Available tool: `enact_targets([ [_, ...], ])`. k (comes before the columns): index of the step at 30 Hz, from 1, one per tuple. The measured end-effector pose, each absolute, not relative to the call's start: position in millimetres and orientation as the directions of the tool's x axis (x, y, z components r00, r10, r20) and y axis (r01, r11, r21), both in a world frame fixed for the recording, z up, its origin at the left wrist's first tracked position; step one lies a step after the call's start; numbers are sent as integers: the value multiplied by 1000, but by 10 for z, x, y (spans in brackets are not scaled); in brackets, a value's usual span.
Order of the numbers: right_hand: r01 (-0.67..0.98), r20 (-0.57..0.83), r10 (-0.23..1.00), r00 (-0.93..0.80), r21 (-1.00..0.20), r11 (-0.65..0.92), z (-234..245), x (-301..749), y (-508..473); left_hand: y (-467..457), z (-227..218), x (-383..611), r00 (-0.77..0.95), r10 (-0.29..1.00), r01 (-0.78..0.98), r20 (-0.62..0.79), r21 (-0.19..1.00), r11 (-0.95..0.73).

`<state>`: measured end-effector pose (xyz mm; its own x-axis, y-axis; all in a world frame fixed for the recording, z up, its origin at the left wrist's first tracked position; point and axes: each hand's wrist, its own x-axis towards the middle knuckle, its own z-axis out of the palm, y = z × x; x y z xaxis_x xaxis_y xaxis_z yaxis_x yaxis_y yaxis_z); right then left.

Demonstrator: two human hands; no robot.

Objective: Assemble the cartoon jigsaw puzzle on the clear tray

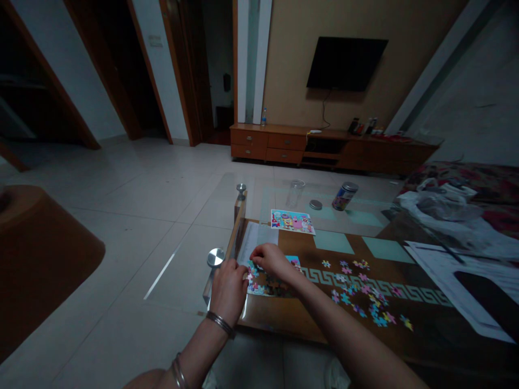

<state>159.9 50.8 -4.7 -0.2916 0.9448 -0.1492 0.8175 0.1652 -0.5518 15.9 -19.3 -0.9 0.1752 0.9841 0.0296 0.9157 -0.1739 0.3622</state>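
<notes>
A partly joined jigsaw puzzle (257,289) lies near the left end of the glass table, under and between my hands. My right hand (273,262) reaches over it, thumb and fingertips pinched on a small teal puzzle piece at its upper left part. At the puzzle's left edge my left hand (229,292) is closed, fingertips curled by a pink piece; whether it holds anything is hidden. Loose puzzle pieces (377,302) lie scattered to the right. Beyond the puzzle lies a colourful picture card (292,221).
Farther back on the table stand a clear glass jar (295,192), a round metal lid (315,205) and a printed can (344,196). Papers (438,265) with a dark phone-like object (486,302) lie right, a plastic bag (450,216) behind. Metal table fittings (215,257) rise at left.
</notes>
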Motion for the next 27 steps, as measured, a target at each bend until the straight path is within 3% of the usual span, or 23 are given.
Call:
enact_targets([
  [27,813,-145,955,-260,-566,135,-32,1573,477,-198,-38,148,176,983,914,53,361,-183],
])
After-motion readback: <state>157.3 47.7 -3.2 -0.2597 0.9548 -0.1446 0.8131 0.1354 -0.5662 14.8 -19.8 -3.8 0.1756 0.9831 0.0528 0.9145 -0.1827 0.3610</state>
